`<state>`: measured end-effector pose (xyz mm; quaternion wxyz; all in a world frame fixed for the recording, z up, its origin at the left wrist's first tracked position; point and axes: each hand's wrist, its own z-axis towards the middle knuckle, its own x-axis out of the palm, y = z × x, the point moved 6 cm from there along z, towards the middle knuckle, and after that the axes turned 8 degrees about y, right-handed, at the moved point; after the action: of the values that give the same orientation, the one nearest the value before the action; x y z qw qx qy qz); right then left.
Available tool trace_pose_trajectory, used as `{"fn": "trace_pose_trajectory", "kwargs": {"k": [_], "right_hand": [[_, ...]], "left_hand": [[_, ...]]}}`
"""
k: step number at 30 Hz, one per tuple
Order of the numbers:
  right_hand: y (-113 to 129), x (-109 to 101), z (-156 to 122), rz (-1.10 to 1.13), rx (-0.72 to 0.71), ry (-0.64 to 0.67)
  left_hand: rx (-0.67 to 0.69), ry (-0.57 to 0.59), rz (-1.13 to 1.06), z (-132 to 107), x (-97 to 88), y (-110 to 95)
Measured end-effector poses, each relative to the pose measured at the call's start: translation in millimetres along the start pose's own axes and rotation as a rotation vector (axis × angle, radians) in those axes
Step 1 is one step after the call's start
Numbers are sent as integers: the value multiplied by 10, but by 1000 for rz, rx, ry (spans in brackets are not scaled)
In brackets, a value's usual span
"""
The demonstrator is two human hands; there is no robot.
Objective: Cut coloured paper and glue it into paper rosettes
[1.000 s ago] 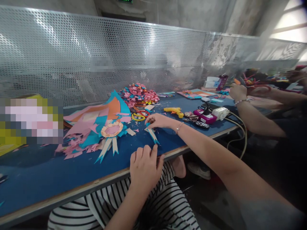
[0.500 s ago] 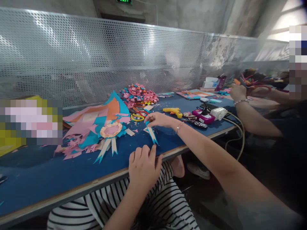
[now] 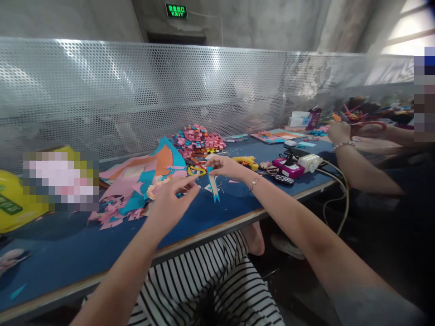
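While the right hand (image 3: 227, 167) pinches the blue-and-cream paper ribbon (image 3: 212, 183) by its top over the blue tabletop (image 3: 207, 217), light pressure should avoid creases; the left hand (image 3: 171, 194) keeps fingers loosely parted, seemingly empty.

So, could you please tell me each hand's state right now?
Left hand: open, loosely curled, nothing visibly held.
Right hand: closed, holding the blue-and-cream paper ribbon by its upper end.

craft workshop | cut paper (image 3: 126, 199) left of left hand (image 3: 171, 197) | glue gun (image 3: 250, 162) beyond right hand (image 3: 227, 167) | EXIT sign (image 3: 176, 11) beyond both
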<state>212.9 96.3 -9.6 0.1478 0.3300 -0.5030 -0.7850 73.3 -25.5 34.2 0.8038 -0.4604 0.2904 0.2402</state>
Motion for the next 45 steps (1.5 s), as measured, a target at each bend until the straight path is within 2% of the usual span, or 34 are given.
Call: {"fn": "trace_pose_trajectory", "kwargs": {"k": [3, 5, 7, 8, 10, 13, 15, 18, 23, 25, 32, 37, 41, 45], "right_hand": [[41, -23, 20, 24, -64, -25], [85, -45, 46, 35, -106, -46], [153, -60, 86, 23, -131, -59], [199, -64, 111, 8, -143, -64], [304, -72, 159, -25, -169, -86], [429, -78, 217, -80, -182, -153], [449, -65, 245, -102, -170, -190], [386, -23, 262, -66, -159, -222], [152, 126, 287, 103, -93, -160], [98, 159, 294, 112, -87, -177], [41, 166, 304, 109, -86, -268], [50, 144, 294, 150, -151, -296], [46, 165, 283, 206, -148, -267], [-8, 247, 285, 249, -69, -158]], "left_hand": [[-103, 55, -126, 280, -41, 138], [-183, 135, -244, 430, 68, 259], [-247, 274, -389, 525, 254, 357], [-283, 298, -451, 553, 322, 405], [-314, 242, -542, 590, 377, 477], [-295, 113, -671, 599, 365, 535], [-282, 78, -721, 591, 355, 556], [-272, 56, -736, 582, 346, 577], [-249, 17, -764, 578, 359, 602], [-255, 31, -775, 571, 389, 616], [-310, 49, -810, 548, 454, 652], [-296, 22, -813, 551, 452, 658], [-280, -16, -823, 573, 439, 688], [-285, -81, -874, 585, 391, 702]]}}
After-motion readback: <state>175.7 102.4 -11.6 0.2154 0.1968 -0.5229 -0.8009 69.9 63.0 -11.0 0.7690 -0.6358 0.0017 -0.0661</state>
